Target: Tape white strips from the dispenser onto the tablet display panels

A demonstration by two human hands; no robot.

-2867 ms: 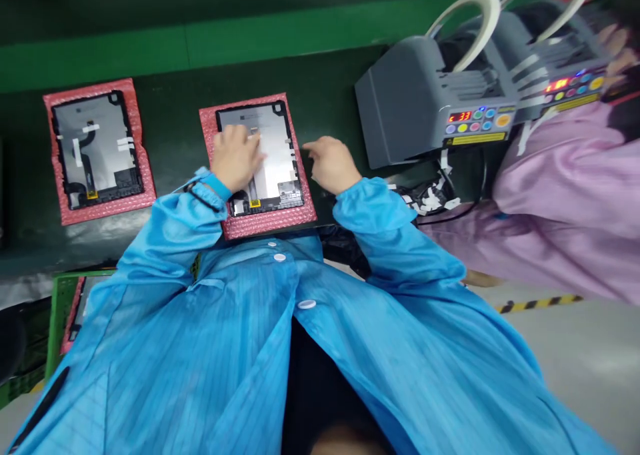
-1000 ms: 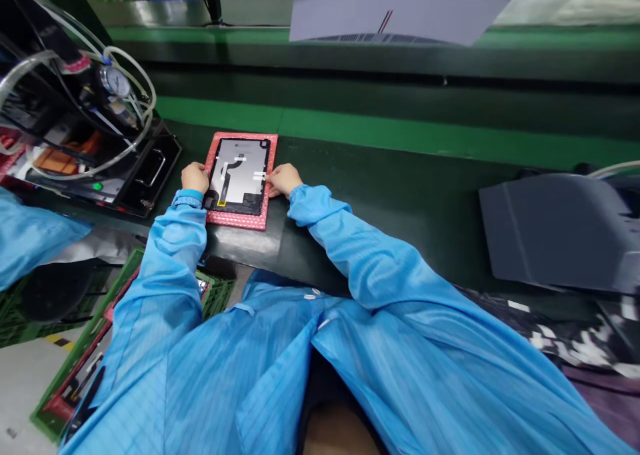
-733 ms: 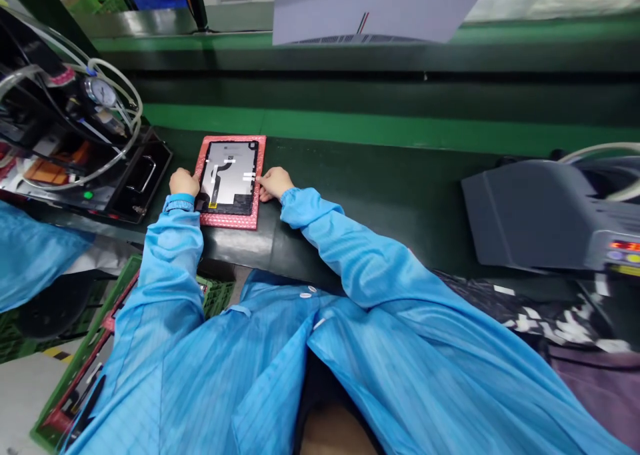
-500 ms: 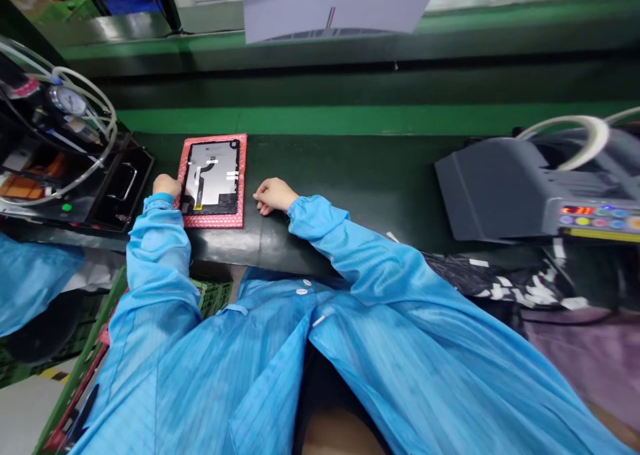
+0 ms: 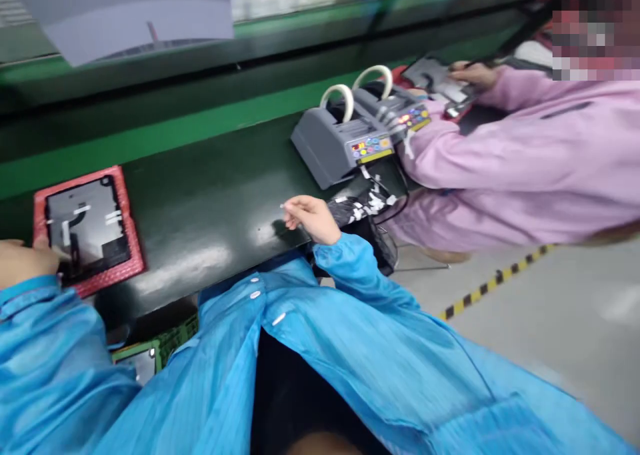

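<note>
The left hand is at the left edge of the panel, its grip unclear. The panel lies on red wrap on the desk; right of it, the right hand presses thumb and fingertips together.

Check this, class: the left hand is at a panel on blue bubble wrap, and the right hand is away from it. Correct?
No: the bubble wrap is pinkish red, not blue, as the head view shows. The left hand is at the panel, the right hand away.
</note>
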